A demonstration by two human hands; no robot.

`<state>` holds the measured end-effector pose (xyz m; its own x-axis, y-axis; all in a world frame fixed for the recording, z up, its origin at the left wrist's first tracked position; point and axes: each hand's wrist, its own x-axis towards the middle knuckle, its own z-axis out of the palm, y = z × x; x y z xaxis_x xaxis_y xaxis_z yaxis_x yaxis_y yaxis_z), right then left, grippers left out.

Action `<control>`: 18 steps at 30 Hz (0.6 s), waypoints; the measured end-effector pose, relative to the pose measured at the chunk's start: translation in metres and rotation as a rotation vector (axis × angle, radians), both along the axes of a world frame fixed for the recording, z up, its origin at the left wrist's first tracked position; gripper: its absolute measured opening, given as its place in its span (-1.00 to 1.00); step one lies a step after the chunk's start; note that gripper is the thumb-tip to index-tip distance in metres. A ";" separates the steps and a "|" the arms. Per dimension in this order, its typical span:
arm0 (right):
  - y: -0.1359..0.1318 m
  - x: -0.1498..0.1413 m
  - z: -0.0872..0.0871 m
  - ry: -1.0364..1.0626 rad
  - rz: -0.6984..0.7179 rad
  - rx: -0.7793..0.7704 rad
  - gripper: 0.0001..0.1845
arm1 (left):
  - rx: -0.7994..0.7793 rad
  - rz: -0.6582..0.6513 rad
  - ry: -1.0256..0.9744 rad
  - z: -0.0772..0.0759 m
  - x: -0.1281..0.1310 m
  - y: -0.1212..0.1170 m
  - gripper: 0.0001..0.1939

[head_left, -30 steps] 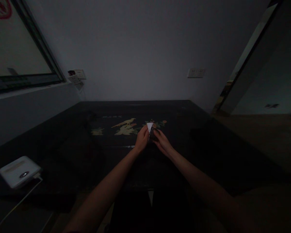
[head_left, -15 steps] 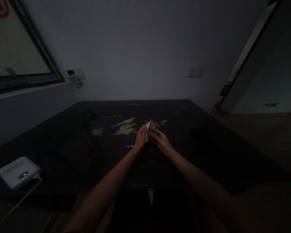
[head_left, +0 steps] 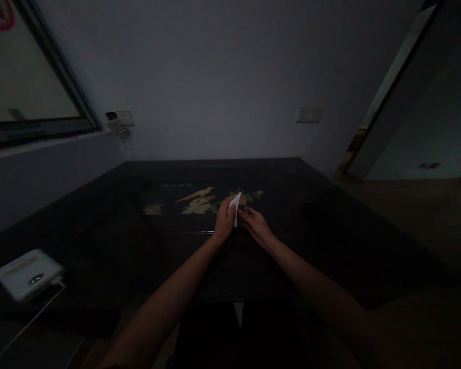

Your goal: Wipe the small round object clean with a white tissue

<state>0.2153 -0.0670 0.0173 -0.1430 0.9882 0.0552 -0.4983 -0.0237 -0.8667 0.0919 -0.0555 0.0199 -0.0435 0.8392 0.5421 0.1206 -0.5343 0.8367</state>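
Turned slightly since the earlier frame, a thin, white, paper-like piece (head_left: pixel 234 202) shows more of its face. Below it spreads a glossy black table (head_left: pixel 100 215) with a bird-and-flower inlay (head_left: pixel 197 205). The left hand (head_left: pixel 223 221) pinches the piece, its long axis pointing away from the wearer, tip leaning right. The right hand (head_left: pixel 258 225), just beside it, pinches a small, dark, glinting item (head_left: pixel 245 208), material unclear.

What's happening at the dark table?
Someone has both bare hands together above the table. The left hand grips a small white piece, perhaps paper; the right hand holds something small and dark against it, too dim to identify. A white box with a cable sits at the table's left.
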 end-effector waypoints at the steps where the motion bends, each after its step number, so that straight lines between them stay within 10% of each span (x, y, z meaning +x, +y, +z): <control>1: 0.000 0.000 0.000 -0.007 0.011 0.004 -0.54 | 0.025 0.012 0.031 0.001 -0.001 -0.001 -0.54; 18: 0.000 0.005 0.001 -0.026 0.007 -0.025 -0.58 | -0.379 -0.148 -0.506 -0.008 0.005 0.015 -0.57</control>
<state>0.2203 -0.0667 0.0180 -0.1506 0.9882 0.0267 -0.4754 -0.0487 -0.8784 0.0966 -0.0406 0.0117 -0.0849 0.9850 0.1501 -0.3899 -0.1715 0.9048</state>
